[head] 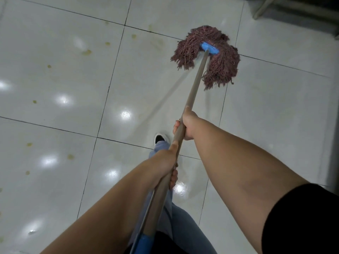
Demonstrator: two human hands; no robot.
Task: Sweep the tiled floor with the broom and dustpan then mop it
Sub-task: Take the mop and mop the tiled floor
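Mopping step in hand. Both hands, left hand (165,162) and right hand (187,125), grip clenched on mop handle (196,79); mop head (207,55) on tiled floor (64,70). Next: drag toward yellowish stains (87,51) left.

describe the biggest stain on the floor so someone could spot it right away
Start at the reddish mop head on the white tiled floor and look left, past the dark grout line. The stain is a yellowish-brown smear, larger and more smudged than the small round spots scattered around it.
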